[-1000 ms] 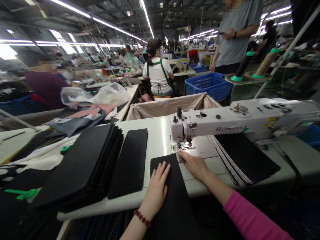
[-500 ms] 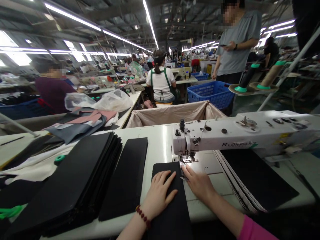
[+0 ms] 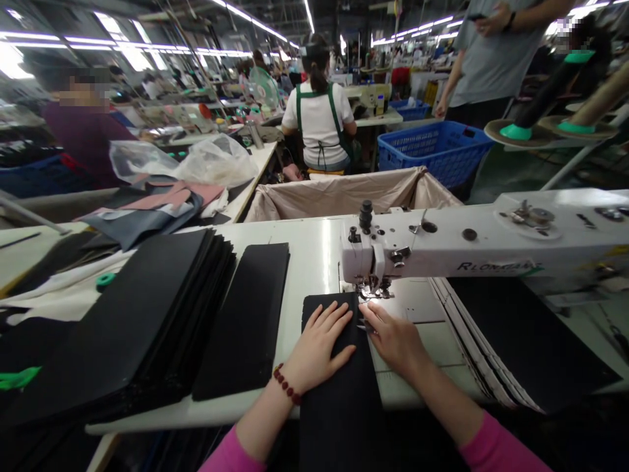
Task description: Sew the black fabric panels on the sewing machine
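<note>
A long black fabric panel (image 3: pixel 339 387) lies on the sewing machine table, its far end just left of the presser foot (image 3: pixel 376 293). My left hand (image 3: pixel 319 347) rests flat on the panel, fingers stretched out and thumb apart. My right hand (image 3: pixel 400 341) is at the panel's right edge, close in front of the presser foot, with fingers curled and fingertips on the edge. Metal tips of what look like thread snips (image 3: pixel 363 326) stick out from under its fingers; their handles are hidden in the palm. The white sewing machine (image 3: pixel 432 242) stands over the right side.
Left of the panel lie a narrower black stack (image 3: pixel 243 321) and a tall stack of black panels (image 3: pixel 132 321). More pale-edged black panels (image 3: pixel 521 341) lie under the machine arm. Behind the table are a cloth-lined bin (image 3: pixel 339 196), a blue basket (image 3: pixel 437 147) and several people.
The camera view has tipped down and come closer, so everything sits higher in the picture. Both hands keep nearly the same places on the panel beside the presser foot.
</note>
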The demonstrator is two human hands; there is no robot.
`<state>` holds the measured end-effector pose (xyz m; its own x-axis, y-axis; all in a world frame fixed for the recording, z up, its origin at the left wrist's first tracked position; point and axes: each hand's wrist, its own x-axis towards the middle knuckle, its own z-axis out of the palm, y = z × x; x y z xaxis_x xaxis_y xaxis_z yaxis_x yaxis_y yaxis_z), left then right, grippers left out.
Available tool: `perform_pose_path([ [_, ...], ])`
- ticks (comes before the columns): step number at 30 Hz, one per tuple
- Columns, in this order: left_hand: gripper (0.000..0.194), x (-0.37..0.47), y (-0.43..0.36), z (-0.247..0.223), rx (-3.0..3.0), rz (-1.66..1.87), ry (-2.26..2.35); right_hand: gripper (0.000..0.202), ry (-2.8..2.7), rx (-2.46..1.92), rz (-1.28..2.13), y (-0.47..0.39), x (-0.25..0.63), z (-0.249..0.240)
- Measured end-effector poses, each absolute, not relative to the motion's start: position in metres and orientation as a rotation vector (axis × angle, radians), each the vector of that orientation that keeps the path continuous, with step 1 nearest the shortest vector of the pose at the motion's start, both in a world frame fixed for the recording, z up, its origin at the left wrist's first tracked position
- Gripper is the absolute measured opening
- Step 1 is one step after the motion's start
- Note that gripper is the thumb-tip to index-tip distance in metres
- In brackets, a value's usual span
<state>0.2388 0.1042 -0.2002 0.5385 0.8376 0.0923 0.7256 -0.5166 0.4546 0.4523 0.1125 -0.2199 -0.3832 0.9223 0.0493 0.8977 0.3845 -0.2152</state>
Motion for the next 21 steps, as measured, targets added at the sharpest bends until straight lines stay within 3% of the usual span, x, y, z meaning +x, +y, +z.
perform_pose_path([
  [21,0.061,0.2443,0.1116,-0.2096,2.522,0.386,1.306,0.060,-2.465,-1.653,0.222,0.1130,0.4509,-0.2269],
])
